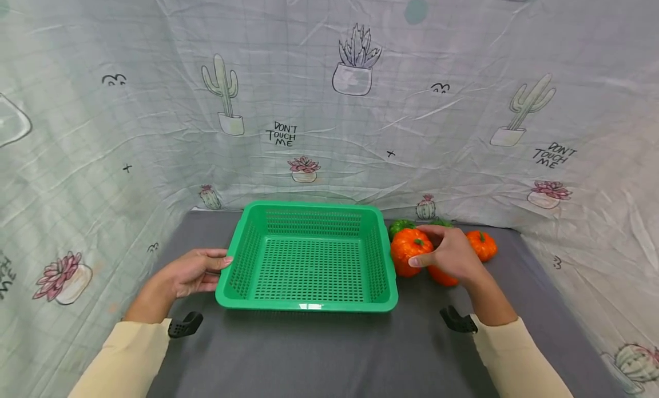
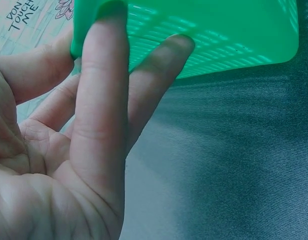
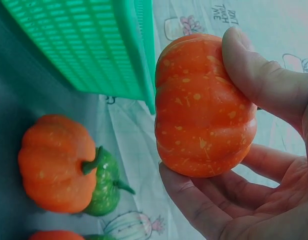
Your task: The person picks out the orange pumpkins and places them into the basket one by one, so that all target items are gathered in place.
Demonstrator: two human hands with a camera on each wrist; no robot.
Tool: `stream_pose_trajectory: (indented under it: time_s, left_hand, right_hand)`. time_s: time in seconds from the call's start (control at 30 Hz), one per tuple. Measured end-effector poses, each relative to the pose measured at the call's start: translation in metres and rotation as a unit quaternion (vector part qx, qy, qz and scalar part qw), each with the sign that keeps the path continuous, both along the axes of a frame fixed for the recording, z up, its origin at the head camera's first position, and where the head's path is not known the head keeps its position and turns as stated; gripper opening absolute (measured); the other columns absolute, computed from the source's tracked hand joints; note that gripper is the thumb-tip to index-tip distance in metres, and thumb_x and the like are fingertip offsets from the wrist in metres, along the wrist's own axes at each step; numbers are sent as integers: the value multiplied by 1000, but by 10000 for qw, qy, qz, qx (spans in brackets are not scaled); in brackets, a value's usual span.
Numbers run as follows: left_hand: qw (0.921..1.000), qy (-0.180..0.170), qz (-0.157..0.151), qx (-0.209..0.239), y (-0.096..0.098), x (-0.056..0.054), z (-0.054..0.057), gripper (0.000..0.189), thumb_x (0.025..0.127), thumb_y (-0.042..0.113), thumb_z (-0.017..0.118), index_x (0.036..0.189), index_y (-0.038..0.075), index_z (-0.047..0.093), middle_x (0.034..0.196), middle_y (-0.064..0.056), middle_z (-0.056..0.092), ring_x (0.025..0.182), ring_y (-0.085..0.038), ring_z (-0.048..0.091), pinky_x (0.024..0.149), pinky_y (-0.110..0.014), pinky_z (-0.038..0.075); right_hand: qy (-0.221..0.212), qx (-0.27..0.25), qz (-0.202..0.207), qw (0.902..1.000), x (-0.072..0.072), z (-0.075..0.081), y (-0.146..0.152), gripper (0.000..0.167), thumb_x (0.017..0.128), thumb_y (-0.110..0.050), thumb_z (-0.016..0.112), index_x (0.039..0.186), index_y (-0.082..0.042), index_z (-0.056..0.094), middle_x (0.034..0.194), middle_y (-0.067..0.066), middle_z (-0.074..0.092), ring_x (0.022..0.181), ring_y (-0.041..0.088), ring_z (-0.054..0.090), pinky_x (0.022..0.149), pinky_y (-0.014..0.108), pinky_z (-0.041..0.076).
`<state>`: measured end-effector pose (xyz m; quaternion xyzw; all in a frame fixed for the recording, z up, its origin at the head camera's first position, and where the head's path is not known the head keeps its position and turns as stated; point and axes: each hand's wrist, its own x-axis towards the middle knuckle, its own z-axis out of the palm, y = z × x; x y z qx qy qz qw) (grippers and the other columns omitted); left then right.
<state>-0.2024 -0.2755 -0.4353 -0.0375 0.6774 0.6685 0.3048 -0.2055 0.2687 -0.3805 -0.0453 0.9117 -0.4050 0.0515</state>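
A green plastic basket [image 1: 268, 305] with slotted walls and base stands on the grey table, with nothing inside it. My left hand [image 1: 197, 273] holds its left rim, the thumb over the edge and other fingers against the outer wall [image 2: 219, 40]. Beyond the basket's right side, my right hand [image 1: 452, 254] grips a small orange pumpkin [image 3: 204, 110] with yellow flecks between thumb and fingers. In the right wrist view this pumpkin is held up off the table. Under and beside that hand lie another orange pumpkin [image 3: 56, 162] and a green pumpkin [image 3: 108, 187].
One more orange pumpkin [image 1: 482, 246] lies to the right of the right hand. Behind the held pumpkin is a green one [image 1: 399, 227], and a further green one [image 1: 441, 222] is mostly hidden. A printed cloth [image 1: 319, 112] encloses the table [image 1: 298, 358] at the back and sides.
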Motion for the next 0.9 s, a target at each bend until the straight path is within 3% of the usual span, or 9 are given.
stream_pose_trajectory:
  time_s: [0.3,0.9]
  left_hand:
    - [10000,-31,-38,13,-2,1,-5,70,106,23,64,160,-6,31,104,1,80,95,-17,79,88,-38,65]
    - [9998,-39,-133,124,-3,-2,-3,71,105,24,64,161,-6,30,104,1,80,94,-17,79,87,-37,65]
  right_hand:
    - [72,-182,195,9996,-10,2,-17,79,76,-24,94,145,-2,60,137,22,67,117,35,67,102,48,57]
    - [-67,-259,491,9984,-25,2,-52,78,76,-23,95,143,-3,61,133,19,69,113,32,67,100,48,57]
